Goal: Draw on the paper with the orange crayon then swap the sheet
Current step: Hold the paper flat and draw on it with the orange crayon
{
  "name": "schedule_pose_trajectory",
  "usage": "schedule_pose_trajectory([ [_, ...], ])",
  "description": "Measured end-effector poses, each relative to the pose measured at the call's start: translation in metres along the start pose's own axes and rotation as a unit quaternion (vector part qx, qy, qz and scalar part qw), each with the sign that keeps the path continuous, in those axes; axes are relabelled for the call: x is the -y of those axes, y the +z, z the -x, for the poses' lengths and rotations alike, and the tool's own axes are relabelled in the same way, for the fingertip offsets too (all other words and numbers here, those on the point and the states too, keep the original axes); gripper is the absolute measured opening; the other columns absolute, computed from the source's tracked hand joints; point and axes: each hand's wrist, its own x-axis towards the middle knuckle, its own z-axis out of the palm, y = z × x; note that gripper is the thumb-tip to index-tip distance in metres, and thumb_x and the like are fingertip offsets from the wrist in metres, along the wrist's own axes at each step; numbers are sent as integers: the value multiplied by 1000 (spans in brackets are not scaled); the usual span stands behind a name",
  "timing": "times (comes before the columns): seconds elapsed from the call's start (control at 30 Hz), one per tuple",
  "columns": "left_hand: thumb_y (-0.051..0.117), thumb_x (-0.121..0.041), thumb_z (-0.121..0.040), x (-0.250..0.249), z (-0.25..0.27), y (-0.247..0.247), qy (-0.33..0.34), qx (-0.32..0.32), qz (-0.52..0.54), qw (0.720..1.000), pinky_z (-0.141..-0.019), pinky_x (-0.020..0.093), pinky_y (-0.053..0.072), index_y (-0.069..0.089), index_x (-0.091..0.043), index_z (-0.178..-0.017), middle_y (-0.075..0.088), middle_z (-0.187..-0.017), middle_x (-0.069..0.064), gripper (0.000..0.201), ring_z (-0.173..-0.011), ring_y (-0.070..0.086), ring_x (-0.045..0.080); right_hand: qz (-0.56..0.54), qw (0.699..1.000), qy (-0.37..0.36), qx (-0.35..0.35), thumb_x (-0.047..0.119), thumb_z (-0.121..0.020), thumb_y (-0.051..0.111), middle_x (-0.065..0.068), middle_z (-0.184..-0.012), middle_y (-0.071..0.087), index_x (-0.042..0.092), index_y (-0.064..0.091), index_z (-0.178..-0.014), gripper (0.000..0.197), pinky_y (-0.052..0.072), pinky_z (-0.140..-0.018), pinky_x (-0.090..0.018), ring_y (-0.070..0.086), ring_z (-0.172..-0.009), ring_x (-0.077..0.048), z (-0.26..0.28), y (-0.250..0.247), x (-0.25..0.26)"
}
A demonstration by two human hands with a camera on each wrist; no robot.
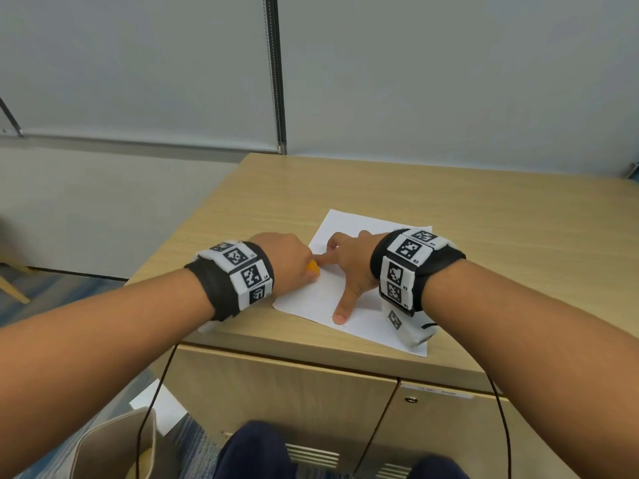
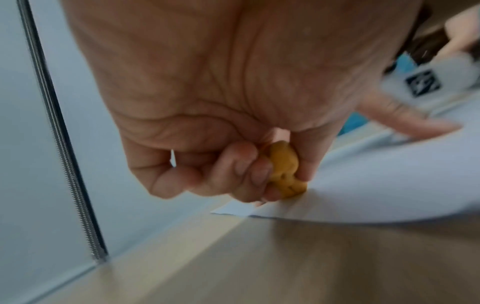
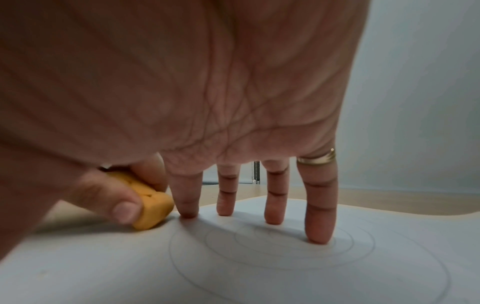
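A white sheet of paper (image 1: 359, 319) lies on the wooden cabinet top (image 1: 449, 202), printed with faint concentric rings (image 3: 285, 259). My left hand (image 1: 294, 261) grips a chunky orange crayon (image 1: 313, 267) and holds its tip against the sheet's left edge. The same crayon (image 2: 284, 170) shows in the left wrist view, curled fingers around it, and the crayon (image 3: 149, 207) appears at the left of the right wrist view. My right hand (image 1: 349, 267) lies spread on the paper, fingertips (image 3: 318, 234) pressing it down, thumb stretched toward me.
A white pouch with a black marker tag (image 1: 411, 326) rests on the paper's near right corner. The cabinet's front edge (image 1: 311, 354) is close to me, with doors below. A loose sheet (image 1: 159, 406) and a beige bag (image 1: 117, 444) sit on the floor at left.
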Motion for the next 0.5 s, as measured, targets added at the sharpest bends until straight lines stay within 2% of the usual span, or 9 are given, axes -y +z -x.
schedule_pose_trajectory([
  [0.03, 33, -49, -99, 1, -3, 1, -4, 1, 0, 1000, -68, 34, 52, 61, -15, -100, 59, -84, 3, 44, -73, 59, 20, -2, 1000, -1, 3, 73, -63, 79, 3, -159, 19, 49, 13, -158, 118, 39, -103, -54, 35, -135, -39, 1, -1, 0],
  [0.1, 35, -49, -99, -8, 2, 2, 40, 3, 17, 999, -67, 33, 49, 62, -15, -109, 56, -80, 0, 45, -71, 57, 17, 6, 1000, -1, 6, 72, -65, 79, 2, -160, 18, 47, 14, -158, 117, 39, -103, -53, 34, -138, -38, 2, -3, 1],
  [0.2, 36, -50, -101, -27, 16, 3, 106, 16, 29, 994, -70, 34, 48, 64, -14, -99, 45, -74, -6, 46, -69, 51, 15, 20, 1000, 0, 8, 74, -67, 76, 0, -162, 14, 42, 8, -161, 120, 38, -104, -51, 32, -140, -37, 2, -3, 1],
  [0.23, 35, -50, -101, -24, 16, 2, 99, 15, 23, 995, -70, 34, 49, 62, -14, -98, 46, -75, -6, 45, -71, 52, 16, 20, 1000, 0, 8, 74, -67, 76, 0, -162, 14, 42, 7, -161, 121, 39, -104, -51, 32, -140, -38, 2, -3, 1],
  [0.3, 34, -50, -100, -10, 4, -1, 42, 20, 9, 999, -71, 34, 50, 57, -14, -99, 54, -80, -1, 43, -75, 57, 19, 20, 1000, 1, 7, 74, -67, 76, 0, -161, 16, 43, 8, -160, 120, 39, -104, -52, 34, -138, -38, 3, -3, 1],
  [0.37, 33, -49, -99, 3, -4, -2, -3, 24, 3, 1000, -72, 34, 52, 62, -13, -101, 59, -85, 2, 47, -77, 60, 21, 17, 1000, 1, 11, 72, -68, 77, 1, -160, 18, 43, 8, -160, 119, 41, -105, -53, 35, -137, -37, 4, -3, 1],
  [0.43, 34, -49, -99, -1, -1, -1, 22, 28, 19, 999, -73, 34, 51, 64, -14, -103, 59, -83, 1, 47, -77, 59, 20, 22, 1000, 2, 13, 72, -68, 77, 0, -160, 18, 43, 8, -160, 119, 41, -106, -53, 35, -137, -38, 5, -5, 3],
  [0.5, 35, -50, -100, -12, 9, 4, 77, 32, 33, 996, -69, 33, 47, 63, -13, -102, 56, -80, 0, 46, -73, 55, 19, 29, 999, 4, 16, 73, -68, 76, 0, -162, 15, 41, 5, -161, 121, 39, -108, -53, 33, -139, -37, 4, -5, 3],
])
